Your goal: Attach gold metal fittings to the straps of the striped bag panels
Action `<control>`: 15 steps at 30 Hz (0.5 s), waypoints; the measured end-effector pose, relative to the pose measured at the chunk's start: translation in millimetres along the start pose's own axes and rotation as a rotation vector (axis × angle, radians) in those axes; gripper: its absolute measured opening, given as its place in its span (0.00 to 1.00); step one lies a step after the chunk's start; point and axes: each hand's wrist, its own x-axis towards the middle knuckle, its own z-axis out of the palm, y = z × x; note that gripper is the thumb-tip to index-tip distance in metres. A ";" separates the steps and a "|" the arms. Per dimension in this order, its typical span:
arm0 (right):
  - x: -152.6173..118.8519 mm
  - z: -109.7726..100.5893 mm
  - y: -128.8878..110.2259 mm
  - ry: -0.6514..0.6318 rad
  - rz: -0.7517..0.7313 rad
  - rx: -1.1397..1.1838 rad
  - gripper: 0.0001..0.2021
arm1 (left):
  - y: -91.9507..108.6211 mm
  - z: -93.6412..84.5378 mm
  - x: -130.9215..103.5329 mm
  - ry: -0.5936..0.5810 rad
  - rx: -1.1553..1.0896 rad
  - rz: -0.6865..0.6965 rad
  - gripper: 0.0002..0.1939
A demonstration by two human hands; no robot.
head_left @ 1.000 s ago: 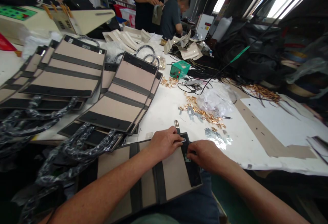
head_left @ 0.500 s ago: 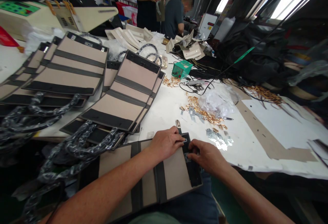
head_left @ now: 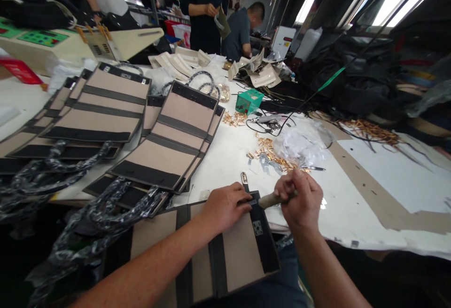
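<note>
Beige lining with black bands faces up on the panel (head_left: 243, 251) at the lower middle of the frame, which lies by the near edge of the white surface (head_left: 214, 162), over the person's lap. The left hand (head_left: 225, 207) rests on its upper end, fingers bent and laid over the black strip (head_left: 267, 251) beside a small metal plate (head_left: 252, 201); whether they pinch anything cannot be told. The right hand (head_left: 302, 200), right of the panel, is closed around a dull, greyish tool (head_left: 270, 200) whose end points leftward at the strip, close by that plate; contact is too small to judge. Lower on the same strip sits a squarish metal plate (head_left: 258, 227), and a tab with a metal end (head_left: 244, 178) juts past the panel's far edge. Similar panels (head_left: 165, 148) lie stacked across the left of the frame, with plastic-wrapped handles (head_left: 114, 207) hanging toward the lower left. Near the centre, gold-coloured pieces (head_left: 264, 148) are scattered beside a clear plastic bag (head_left: 299, 146), with a green box (head_left: 248, 101) farther back. At the upper middle, a standing co-worker (head_left: 202, 23) holds a flat piece (head_left: 221, 25) next to another person (head_left: 237, 35), who is bent forward.
</note>
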 end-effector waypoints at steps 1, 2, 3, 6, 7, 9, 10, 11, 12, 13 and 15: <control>2.4 2.3 6.6 0.029 -0.004 0.054 0.19 | 0.0 -0.1 0.8 -0.010 -0.007 -0.002 0.11; 4.9 3.7 11.7 0.051 -0.005 0.088 0.19 | 0.0 -0.3 1.6 -0.018 -0.015 -0.005 0.11; 7.3 4.2 15.3 0.066 -0.002 0.109 0.19 | 0.0 -0.6 2.4 -0.022 -0.023 -0.012 0.11; 11.3 2.0 19.9 0.076 0.036 0.152 0.18 | 0.6 -1.2 3.4 -0.025 -0.060 -0.035 0.11; 11.1 0.8 20.6 0.072 0.049 0.163 0.18 | 0.9 -1.5 3.4 -0.028 -0.077 -0.042 0.12; 7.7 -0.8 22.2 0.057 0.053 0.154 0.18 | 1.7 -2.4 3.1 -0.034 -0.106 -0.057 0.13; 4.7 -0.9 23.1 0.037 0.041 0.126 0.18 | 2.2 -3.1 3.0 -0.037 -0.114 -0.062 0.13; 1.0 -0.3 23.6 0.005 0.020 0.079 0.19 | 2.8 -4.1 3.0 -0.039 -0.119 -0.065 0.12; -3.2 1.0 23.5 -0.046 -0.002 0.013 0.19 | 3.6 -5.2 3.2 -0.044 -0.120 -0.066 0.12; -7.7 2.8 22.8 -0.111 -0.021 -0.062 0.19 | 4.5 -6.5 3.7 -0.048 -0.117 -0.067 0.11; -16.5 7.5 19.8 -0.252 -0.060 -0.209 0.20 | 6.4 -8.7 5.1 -0.057 -0.105 -0.080 0.09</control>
